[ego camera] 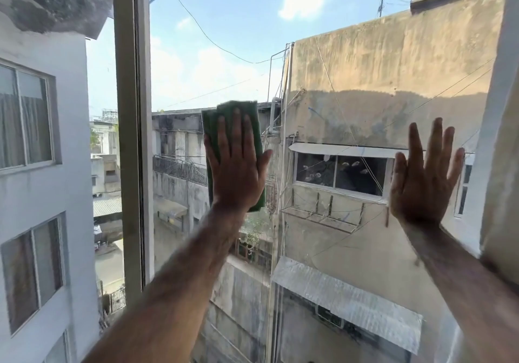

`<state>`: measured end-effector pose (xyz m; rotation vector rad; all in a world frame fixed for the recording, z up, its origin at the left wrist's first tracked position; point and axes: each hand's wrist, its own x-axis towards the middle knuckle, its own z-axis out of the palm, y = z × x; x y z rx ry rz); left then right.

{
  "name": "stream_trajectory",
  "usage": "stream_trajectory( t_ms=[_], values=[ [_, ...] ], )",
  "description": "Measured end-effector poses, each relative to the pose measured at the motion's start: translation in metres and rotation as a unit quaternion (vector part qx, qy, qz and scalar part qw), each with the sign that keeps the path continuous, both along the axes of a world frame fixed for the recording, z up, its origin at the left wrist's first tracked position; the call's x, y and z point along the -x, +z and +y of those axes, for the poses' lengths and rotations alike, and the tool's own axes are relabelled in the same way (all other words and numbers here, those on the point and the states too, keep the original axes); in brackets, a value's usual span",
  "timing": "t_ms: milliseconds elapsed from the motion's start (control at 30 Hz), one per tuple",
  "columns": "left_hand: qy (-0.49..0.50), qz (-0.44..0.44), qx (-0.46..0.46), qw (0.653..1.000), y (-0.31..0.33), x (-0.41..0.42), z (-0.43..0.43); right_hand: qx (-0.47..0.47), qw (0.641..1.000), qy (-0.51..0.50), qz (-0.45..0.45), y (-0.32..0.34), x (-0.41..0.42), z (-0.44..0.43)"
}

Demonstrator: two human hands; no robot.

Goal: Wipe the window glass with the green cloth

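Observation:
The window glass point(323, 62) fills the middle of the view between two pale frame posts. A folded green cloth point(241, 110) lies flat against the glass left of centre. My left hand point(236, 166) presses it there with the palm flat and fingers pointing up; the cloth shows above the fingertips and along the thumb side. My right hand point(424, 177) is spread flat on the glass near the right frame, fingers apart, with nothing in it.
A vertical window frame post point(132, 138) stands just left of the cloth. The right frame edge point(497, 110) runs close to my right hand. Through the glass are neighbouring buildings, cables and sky.

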<state>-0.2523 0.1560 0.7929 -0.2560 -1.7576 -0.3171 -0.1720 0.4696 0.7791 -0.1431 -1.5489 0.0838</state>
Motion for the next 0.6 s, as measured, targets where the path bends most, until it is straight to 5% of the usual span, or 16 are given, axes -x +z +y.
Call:
stream_trajectory(
  t_ms=[167, 467, 600],
  values=[
    [0.002, 0.019, -0.020, 1.000, 0.073, -0.004, 0.031, -0.002, 1.000, 0.004, -0.001, 0.001, 0.002, 0.003],
    [0.000, 0.010, 0.128, 0.992, -0.019, 0.001, -0.036, -0.002, 1.000, 0.001, 0.006, 0.000, 0.001, 0.002],
    [0.015, -0.025, -0.060, 0.998, 0.021, -0.003, -0.032, 0.000, 1.000, 0.006, -0.001, -0.002, 0.001, 0.003]
  ],
)
